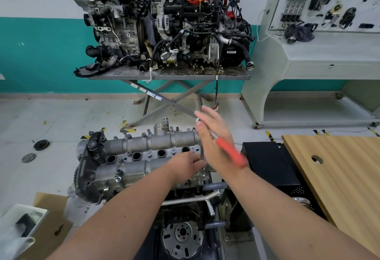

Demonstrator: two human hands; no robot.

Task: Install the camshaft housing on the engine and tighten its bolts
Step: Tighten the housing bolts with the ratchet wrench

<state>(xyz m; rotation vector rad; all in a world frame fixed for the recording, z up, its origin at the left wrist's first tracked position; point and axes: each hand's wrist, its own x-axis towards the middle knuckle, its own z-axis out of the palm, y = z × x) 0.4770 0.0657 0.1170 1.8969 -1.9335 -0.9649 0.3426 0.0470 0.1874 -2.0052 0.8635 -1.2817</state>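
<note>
The grey camshaft housing [144, 157] sits on top of the engine [185, 208] low in the middle, with several bolts along its edges. My left hand [189, 164] is at the housing's right end, fingers curled round the dark upright extension bar [202, 152] of a ratchet. The red-handled ratchet [231, 152] slants from its silver head down to the right. My right hand [213, 136], blurred by motion, lies against the handle with its fingers straight.
A wooden table [339, 177] with a round hole stands at the right, a black box [267, 163] beside the engine. Two more engines [160, 23] sit on a stand behind. A cardboard box [45, 222] lies at the lower left and round parts [41, 144] on the floor.
</note>
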